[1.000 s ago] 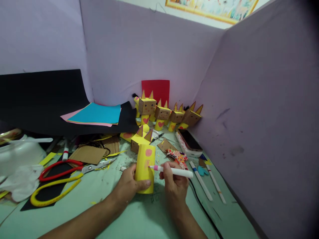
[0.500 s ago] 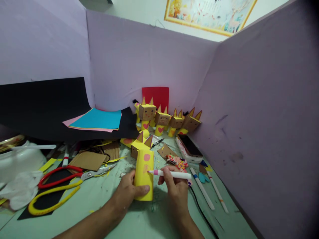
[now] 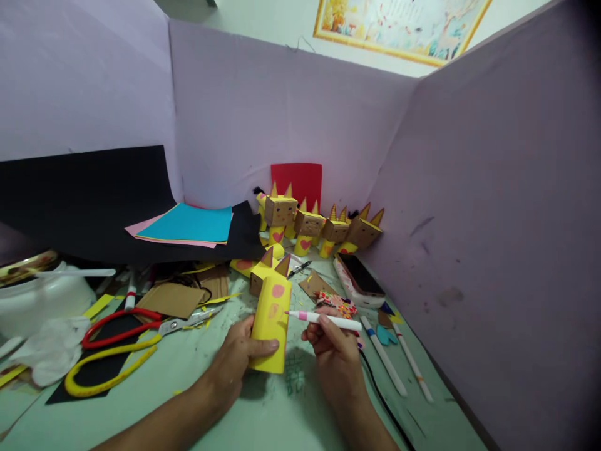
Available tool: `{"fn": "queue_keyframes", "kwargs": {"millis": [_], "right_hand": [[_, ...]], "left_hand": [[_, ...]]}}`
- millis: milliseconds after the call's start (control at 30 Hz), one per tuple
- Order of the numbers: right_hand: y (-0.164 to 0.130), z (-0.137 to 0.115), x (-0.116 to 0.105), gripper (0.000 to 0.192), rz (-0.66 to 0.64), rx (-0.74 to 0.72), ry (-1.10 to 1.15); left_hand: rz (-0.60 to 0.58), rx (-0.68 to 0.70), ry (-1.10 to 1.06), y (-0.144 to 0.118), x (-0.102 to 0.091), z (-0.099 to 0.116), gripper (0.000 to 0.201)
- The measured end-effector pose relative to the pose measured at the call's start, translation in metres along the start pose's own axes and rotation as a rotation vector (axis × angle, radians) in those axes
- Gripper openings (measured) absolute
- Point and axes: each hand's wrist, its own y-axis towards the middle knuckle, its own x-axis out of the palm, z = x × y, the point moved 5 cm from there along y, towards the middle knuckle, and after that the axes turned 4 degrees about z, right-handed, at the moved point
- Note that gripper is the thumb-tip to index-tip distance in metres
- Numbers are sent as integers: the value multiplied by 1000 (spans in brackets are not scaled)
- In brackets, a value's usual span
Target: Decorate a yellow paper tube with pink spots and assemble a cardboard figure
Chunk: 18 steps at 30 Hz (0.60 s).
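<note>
**Yellow tube and pink marker, held at centre of table**

Yellow tube: paper cylinder, tilted, lower end on the green table at front centre. Two pink spots on the side that faces the camera. Its top touches the yellow block with brown ears lying just behind.

Left hand: wrapped around the tube's lower half, thumb across the front, fingers behind.

Marker: white barrel, pink band near the tip, lying roughly level. The tip sits at the tube's right edge; whether it touches cannot be told.

Right hand: closed on the marker's barrel in a writing grip, just right of the tube.

Near right: patterned paper scrap behind the right hand; two more markers lying side by side; blue heart cut-out between them; black cord running toward the front edge; phone in a pale case.

Near left: scissors, red and yellow handles, on black paper; brown card pieces; white tub and crumpled white plastic at the far left.

Rear: row of four finished figures, brown box heads with pointed ears on yellow bodies bearing red hearts, against the lilac partition; red sheet upright behind them; blue and pink sheets stacked on a large black sheet
</note>
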Motion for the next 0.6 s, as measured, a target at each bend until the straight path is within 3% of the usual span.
{"fn": "queue_keyframes", "kwargs": {"millis": [267,600], "right_hand": [[-2,3,-11,27,48,-63,-116],[1,2,-13,24,-8,-66,-145]], "left_hand": [[28,12,-12,-2,-1,1,45],[25,12,11,1,-2,-1,43]]}}
